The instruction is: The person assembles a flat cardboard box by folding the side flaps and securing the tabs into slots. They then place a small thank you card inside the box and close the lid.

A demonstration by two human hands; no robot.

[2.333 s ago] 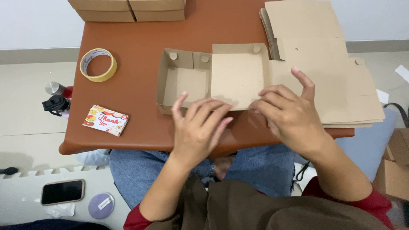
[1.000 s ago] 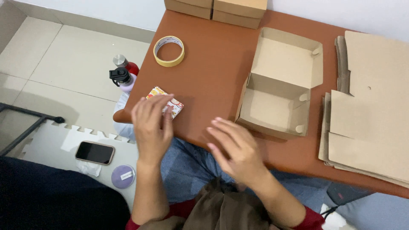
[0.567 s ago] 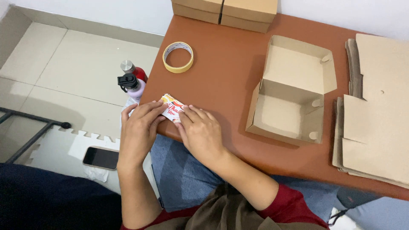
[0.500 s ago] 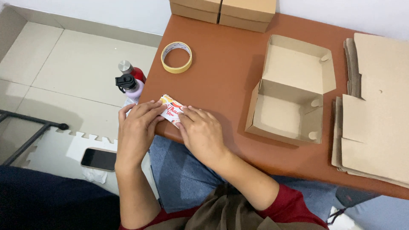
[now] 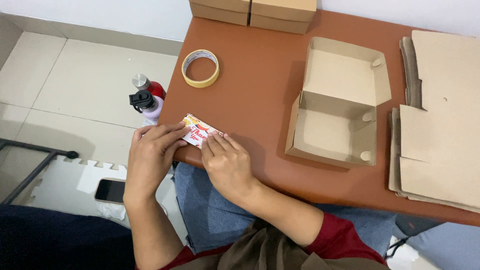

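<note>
While both hands meet at the near left corner of the table (image 5: 260, 75), I see the card (image 5: 199, 131) pinched between them at that edge. My left hand (image 5: 150, 155) lies over the card's near left end with fingers curled round it; my right hand (image 5: 227, 162) presses its fingertips (image 5: 212, 140) on the near right side. Both hands have closed on the card, though how tightly I cannot tell. The card lies flat, its long axis running from upper left to lower right, roughly along the table's left corner, with one end poking just past the edge over the floor.

Against half a second ago almost nothing differs: hands and card keep their places, and only the view has shifted slightly.

Right of the card is a bare stretch of brown top, then the open box (image 5: 340, 110), its lid tipped back away from me. Further right lie the flat cardboard sheets (image 5: 440, 125), running off the table's right edge. Beyond the card, well apart, sits the tape roll (image 5: 200, 68), and at the far edge two closed boxes (image 5: 252, 9). Left of the card, down on the floor, stand two bottles (image 5: 146, 97), just beside the table's left edge; a phone (image 5: 110, 190) lies nearer me on a white mat.
</note>
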